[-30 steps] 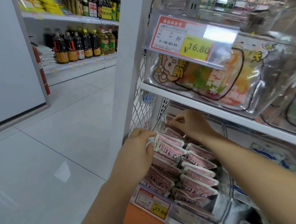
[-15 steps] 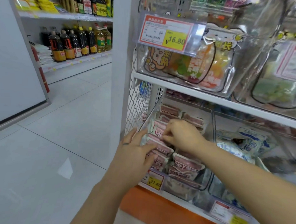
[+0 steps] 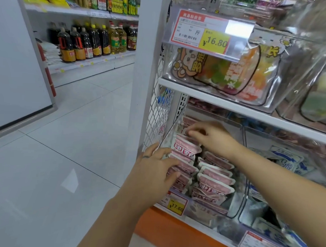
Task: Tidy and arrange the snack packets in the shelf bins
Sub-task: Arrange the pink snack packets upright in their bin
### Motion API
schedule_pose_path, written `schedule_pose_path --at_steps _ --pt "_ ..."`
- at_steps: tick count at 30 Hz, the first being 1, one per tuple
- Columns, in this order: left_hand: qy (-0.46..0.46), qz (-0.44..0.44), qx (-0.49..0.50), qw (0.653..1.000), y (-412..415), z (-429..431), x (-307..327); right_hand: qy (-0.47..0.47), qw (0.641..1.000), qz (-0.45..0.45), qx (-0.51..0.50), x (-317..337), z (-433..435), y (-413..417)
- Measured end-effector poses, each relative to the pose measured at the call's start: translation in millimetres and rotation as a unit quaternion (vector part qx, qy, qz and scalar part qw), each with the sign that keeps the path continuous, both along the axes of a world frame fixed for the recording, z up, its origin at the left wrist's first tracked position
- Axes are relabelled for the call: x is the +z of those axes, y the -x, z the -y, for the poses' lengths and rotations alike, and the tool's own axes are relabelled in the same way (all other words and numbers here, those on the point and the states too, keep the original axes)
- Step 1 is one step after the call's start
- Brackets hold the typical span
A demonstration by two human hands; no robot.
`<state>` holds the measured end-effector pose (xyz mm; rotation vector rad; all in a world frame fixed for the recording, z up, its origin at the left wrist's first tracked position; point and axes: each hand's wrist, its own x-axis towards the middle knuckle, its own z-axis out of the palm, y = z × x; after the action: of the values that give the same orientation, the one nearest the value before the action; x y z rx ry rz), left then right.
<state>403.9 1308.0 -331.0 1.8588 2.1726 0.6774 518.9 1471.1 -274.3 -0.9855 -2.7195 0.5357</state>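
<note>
A clear plastic bin (image 3: 237, 203) on the lower shelf holds several pink-and-white snack packets (image 3: 214, 184) in two rows. My left hand (image 3: 153, 171) lies against the front left of the left row, its fingers spread over the packets' edges. My right hand (image 3: 211, 138) reaches deeper into the bin and pinches the top edge of a packet at the back of the left row (image 3: 184, 149). The packets under both hands are partly hidden.
A neighbouring bin (image 3: 286, 164) to the right holds blue-and-white packets. The shelf above (image 3: 233, 105) carries clear bins of colourful sweets and a 16.80 price tag (image 3: 204, 35). A 17.60 tag (image 3: 176, 205) hangs on the bin front. A white wire mesh side panel (image 3: 158, 119) stands left; tiled floor and bottle shelves lie beyond.
My right hand has moved back deeper into the bin along the left row. My left hand stays at the front of that row. The camera has shifted a little.
</note>
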Motion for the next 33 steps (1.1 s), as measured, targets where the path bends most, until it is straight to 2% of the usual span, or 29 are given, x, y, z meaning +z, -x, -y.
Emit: schedule_pose_path --at_steps 1,3,5,10,17,25,33 --pt "0.0 0.002 0.001 1.0 0 0 0 -0.021 0.999 -0.018 -0.043 0 -6 3" --pt "0.0 0.008 0.001 1.0 0 0 0 -0.038 0.996 0.027 -0.079 -4 -14 11" --pt "0.002 0.012 0.002 1.0 -1 0 0 -0.034 0.993 0.082 -0.076 -12 -20 19" --pt "0.007 0.017 0.002 1.0 0 -1 2 -0.039 0.986 0.122 -0.106 -14 -26 33" --pt "0.008 0.016 0.001 1.0 2 -2 1 -0.072 0.962 0.241 -0.107 -22 -39 41" --pt "-0.02 0.021 -0.005 1.0 3 -1 -3 -0.068 0.976 0.201 -0.043 -20 -29 51" --pt "-0.019 0.017 -0.002 1.0 3 -2 -3 -0.026 0.996 0.084 0.021 -20 -30 35"
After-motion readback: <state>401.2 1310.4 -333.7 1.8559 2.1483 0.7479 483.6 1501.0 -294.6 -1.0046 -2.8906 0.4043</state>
